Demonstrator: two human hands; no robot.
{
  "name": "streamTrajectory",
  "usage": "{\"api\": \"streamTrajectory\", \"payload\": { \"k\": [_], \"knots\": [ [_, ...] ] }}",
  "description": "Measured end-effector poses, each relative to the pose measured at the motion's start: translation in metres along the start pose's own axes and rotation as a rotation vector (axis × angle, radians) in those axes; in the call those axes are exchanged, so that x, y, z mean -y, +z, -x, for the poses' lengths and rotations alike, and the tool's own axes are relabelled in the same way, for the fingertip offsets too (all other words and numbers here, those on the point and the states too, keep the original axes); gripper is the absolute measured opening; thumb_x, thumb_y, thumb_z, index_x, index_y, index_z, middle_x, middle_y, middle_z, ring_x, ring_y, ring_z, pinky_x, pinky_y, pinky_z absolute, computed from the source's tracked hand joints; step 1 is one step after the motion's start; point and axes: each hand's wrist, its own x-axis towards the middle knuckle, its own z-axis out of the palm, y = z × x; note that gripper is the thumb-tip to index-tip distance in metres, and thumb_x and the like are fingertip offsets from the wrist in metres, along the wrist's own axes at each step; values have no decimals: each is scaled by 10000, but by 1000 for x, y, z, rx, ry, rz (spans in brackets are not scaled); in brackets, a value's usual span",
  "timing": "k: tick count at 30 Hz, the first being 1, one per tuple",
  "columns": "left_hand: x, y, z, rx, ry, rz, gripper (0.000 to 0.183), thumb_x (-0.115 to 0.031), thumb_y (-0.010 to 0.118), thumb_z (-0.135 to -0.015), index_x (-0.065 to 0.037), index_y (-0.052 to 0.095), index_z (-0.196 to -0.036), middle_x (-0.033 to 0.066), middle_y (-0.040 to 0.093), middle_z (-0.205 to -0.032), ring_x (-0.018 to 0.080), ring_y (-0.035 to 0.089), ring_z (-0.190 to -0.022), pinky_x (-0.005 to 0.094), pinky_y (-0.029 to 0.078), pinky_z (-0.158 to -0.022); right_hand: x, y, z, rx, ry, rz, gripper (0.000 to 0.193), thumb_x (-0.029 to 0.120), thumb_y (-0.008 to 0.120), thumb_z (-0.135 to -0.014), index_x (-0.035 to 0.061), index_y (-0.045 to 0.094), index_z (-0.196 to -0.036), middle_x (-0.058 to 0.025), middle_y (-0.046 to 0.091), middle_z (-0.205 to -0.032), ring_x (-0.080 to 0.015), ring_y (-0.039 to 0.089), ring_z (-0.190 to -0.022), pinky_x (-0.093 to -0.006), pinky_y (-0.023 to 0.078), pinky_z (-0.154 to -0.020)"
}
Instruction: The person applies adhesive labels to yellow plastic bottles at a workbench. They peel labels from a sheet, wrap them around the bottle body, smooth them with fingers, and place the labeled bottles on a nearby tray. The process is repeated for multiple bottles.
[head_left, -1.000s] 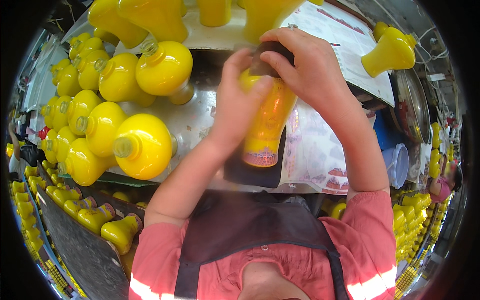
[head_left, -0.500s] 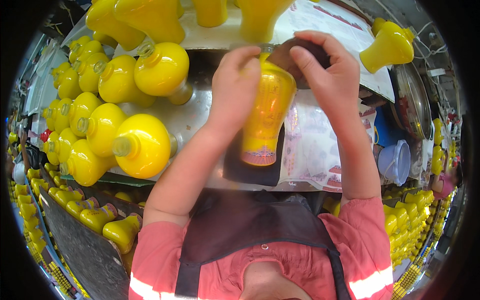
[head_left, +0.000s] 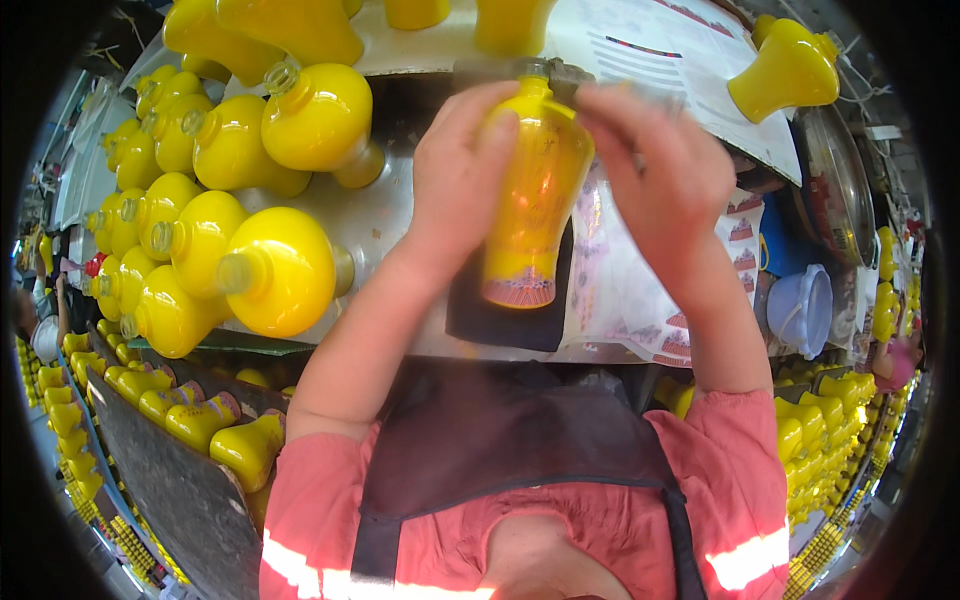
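A glossy yellow bottle (head_left: 540,190) lies on a dark cloth (head_left: 505,325) in front of me, its neck pointing away. Printed lettering runs down its body, and a patterned red and blue band rings its base. My left hand (head_left: 465,165) grips the bottle's left shoulder, thumb on top. Beside the right shoulder, my right hand (head_left: 665,160) is smeared by motion, with its fingertips near the glass. Something dark (head_left: 570,78) shows by the bottle neck; whether my right hand touches it is unclear.
Several plain yellow bottles (head_left: 280,275) lie at the left of the metal table. Printed decal sheets (head_left: 630,290) spread to the right, near a lilac bucket (head_left: 800,310). A wooden board (head_left: 170,470) borders more bottles at lower left. Another yellow bottle (head_left: 785,75) stands far right.
The brown pad that my right hand held against the bottle's shoulder no longer shows in it. That hand has shifted slightly right and down. My left hand stays on the bottle.
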Motion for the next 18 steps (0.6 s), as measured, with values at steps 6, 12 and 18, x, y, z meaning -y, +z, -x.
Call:
{"api": "streamTrajectory", "payload": {
  "k": [6,12,18],
  "knots": [
    [-1,-5,-3,-19,-209,401,323,-220,567,-1077,4,652,-1294,73,699,-1239,138,636,-1107,281,493,-992,21,-5,20,101,-73,-273,295,63,818,-727,85,766,-1017,-86,734,-959,-254,723,-838,-339,594,-720],
    [-7,-9,-9,58,-232,337,349,-208,688,-994,-6,641,-1275,63,682,-1191,125,622,-1073,281,498,-972,60,-5,32,377,-392,-436,237,133,745,-695,119,720,-930,-31,662,-852,-229,700,-815,-349,573,-674],
    [-2,6,-15,9,-134,-66,365,-253,738,-946,-33,620,-1212,49,655,-1116,104,611,-998,257,516,-880,36,-8,57,165,-115,-496,309,20,776,-726,63,740,-1030,-118,740,-1034,-313,730,-922,-403,592,-759]
  ]
}}
